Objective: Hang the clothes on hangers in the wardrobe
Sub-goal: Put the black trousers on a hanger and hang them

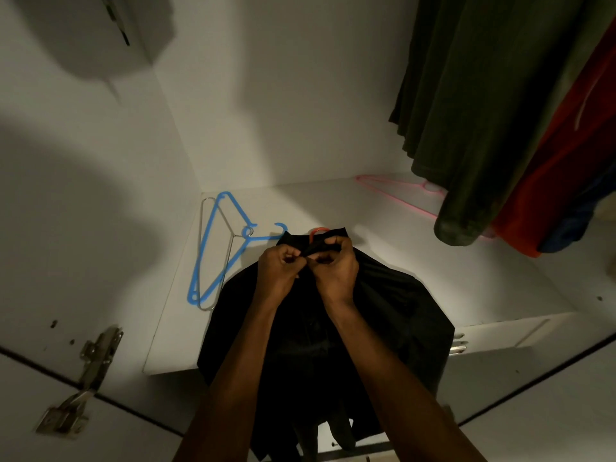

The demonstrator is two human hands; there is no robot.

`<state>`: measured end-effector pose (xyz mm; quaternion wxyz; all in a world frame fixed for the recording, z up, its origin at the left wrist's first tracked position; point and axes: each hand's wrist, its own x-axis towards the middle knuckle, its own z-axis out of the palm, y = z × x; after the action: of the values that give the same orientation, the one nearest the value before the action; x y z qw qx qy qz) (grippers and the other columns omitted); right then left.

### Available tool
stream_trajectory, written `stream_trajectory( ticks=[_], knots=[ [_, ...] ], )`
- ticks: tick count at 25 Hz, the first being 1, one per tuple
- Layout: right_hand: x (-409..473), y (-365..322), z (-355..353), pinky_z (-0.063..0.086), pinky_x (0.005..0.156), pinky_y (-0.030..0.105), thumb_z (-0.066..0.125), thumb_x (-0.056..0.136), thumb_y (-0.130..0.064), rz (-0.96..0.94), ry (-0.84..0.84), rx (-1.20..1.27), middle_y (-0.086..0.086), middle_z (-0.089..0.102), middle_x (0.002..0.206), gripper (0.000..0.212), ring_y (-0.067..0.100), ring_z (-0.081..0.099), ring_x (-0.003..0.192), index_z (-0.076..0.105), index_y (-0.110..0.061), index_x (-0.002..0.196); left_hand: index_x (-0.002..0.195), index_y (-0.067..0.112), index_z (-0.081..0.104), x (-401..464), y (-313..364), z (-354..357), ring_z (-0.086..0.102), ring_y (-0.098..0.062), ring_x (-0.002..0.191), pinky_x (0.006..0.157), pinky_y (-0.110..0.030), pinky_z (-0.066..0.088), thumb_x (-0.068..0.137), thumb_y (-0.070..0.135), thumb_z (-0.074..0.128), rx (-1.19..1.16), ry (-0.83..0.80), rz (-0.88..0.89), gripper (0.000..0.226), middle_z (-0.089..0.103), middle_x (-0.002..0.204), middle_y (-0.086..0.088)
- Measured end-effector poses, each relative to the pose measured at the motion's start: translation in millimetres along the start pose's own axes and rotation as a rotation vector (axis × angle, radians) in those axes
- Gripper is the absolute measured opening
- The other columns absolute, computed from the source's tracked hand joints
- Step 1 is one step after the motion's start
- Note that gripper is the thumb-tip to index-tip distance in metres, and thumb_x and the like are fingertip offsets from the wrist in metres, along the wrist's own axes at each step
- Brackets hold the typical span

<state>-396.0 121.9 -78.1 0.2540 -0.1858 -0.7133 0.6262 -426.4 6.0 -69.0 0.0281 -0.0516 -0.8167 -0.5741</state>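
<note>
On the wardrobe shelf [383, 208], both hands, left [278, 268] and right [335, 266], pinch the black shirt's collar [320, 246]; blue hanger [213, 258] at nine o'clock.

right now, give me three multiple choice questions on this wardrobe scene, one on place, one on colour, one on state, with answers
1. Where does the blue hanger lie?
A. on the shelf, left of the black shirt
B. under the red garment
C. on the rail

2. What colour is the hanger hook that shows above the shirt's collar?
A. green
B. orange
C. white

3. What are the left hand and right hand doing?
A. resting open on the shelf
B. holding the pink hanger
C. pinching the shirt at its collar

Answers: 1 A, it lies flat with a metal wire hanger beside the shirt. 2 B, an orange curve pokes out by the collar. 3 C, both sets of fingers are closed on the black cloth.
</note>
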Motion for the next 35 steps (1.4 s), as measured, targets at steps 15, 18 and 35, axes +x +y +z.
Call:
stream_trajectory(
  ticks=[15, 18, 35],
  knots=[
    [0, -4, 1, 0.061, 0.081, 0.048, 0.069, 0.069, 0.012, 0.156, -0.025, 0.069, 0.011, 0.072, 0.087, 0.056, 0.022, 0.073, 0.077, 0.052, -0.023, 0.108, 0.104, 0.007, 0.062, -2, 3, -4, 0.066, -0.015, 0.062, 0.056, -0.028, 0.052, 0.080, -0.008, 0.069, -0.191, -0.017, -0.040, 0.030, 0.072, 0.079, -0.009],
    [0, -6, 1, 0.063, 0.077, 0.041, 0.073, 0.071, 0.013, 0.161, -0.051, 0.112, 0.009, 0.072, 0.087, 0.057, 0.020, 0.073, 0.077, 0.051, -0.028, 0.104, 0.115, 0.004, 0.055, -1, 0, -5, 0.070, -0.023, 0.064, 0.053, -0.030, 0.054, 0.081, -0.010, 0.073, -0.304, 0.036, -0.068, 0.040, 0.074, 0.083, -0.017],
    [29, -2, -59, 0.036, 0.102, 0.044, 0.085, 0.063, -0.065, -0.021, -0.019, -0.835, 0.007, 0.059, 0.130, 0.086, 0.030, 0.049, 0.122, 0.057, -0.020, 0.130, 0.096, 0.013, 0.058, 108, 57, 28, 0.063, -0.023, 0.090, 0.086, -0.040, 0.057, 0.064, 0.043, 0.087, 0.848, -0.284, -0.150, 0.053, 0.065, 0.100, -0.005]
  ],
)
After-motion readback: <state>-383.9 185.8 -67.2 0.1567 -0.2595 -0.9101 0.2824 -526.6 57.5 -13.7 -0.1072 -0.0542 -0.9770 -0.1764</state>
